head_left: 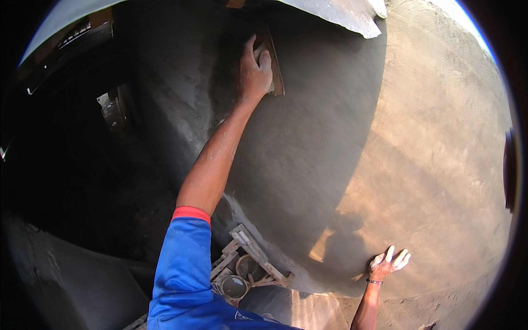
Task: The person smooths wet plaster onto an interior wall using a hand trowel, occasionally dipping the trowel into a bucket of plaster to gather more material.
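My left hand (256,74) reaches up high on the wall, its fingers wrapped round the handle of a plastering float (278,74). The float's flat, brown-edged blade lies against the dark grey plaster; part of its handle is hidden by my hand. Lower and to the right, my right hand (388,264) rests on the wall with its fingers spread and pale with dried plaster. It holds nothing, and a bracelet circles its wrist. The plastered wall (313,143) is smooth and shaded near the float, tan and sunlit to the right.
Below stand two buckets (233,287), one with grey contents, beside a wooden frame (256,250). A pale sheet (341,16) hangs over the wall's top edge. Left of the wall is a dark interior with a small bright opening (110,107). A shadow falls near my right hand.
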`<state>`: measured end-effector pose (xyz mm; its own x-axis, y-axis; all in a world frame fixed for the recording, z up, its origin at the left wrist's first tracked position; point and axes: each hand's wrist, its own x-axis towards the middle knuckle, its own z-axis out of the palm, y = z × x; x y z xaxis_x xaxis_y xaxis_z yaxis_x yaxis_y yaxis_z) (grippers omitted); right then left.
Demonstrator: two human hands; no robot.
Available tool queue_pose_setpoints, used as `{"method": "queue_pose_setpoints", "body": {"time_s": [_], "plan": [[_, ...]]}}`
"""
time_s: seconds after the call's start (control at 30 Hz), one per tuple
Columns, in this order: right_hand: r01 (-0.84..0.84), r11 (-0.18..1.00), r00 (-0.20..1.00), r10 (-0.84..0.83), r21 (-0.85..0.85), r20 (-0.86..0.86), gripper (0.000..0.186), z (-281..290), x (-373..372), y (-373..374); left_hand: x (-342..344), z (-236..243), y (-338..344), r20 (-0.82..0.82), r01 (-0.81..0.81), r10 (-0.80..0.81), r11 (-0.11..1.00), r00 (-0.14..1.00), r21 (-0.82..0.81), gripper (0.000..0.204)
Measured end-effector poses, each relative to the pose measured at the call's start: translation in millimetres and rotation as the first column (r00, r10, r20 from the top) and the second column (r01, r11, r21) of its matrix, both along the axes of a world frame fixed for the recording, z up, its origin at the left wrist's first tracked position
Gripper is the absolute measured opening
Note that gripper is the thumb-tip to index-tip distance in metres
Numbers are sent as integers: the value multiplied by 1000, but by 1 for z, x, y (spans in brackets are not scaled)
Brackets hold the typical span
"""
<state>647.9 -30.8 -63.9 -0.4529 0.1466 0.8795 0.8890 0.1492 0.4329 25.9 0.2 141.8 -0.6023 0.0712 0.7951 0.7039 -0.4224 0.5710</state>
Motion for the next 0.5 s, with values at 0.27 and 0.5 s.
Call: {"method": "queue_pose_setpoints", "body": {"time_s": [0.27,0.5], "plan": [[-26,999,1000,26,38,-9,42,6,-2,-4,113,27,-2,-184,81,-107,986,977,-142,45],[-43,999,999,43,-10,-16,40,1,-1,-2,99,-45,3,-140,-1,-27,980,990,-197,48]]}}
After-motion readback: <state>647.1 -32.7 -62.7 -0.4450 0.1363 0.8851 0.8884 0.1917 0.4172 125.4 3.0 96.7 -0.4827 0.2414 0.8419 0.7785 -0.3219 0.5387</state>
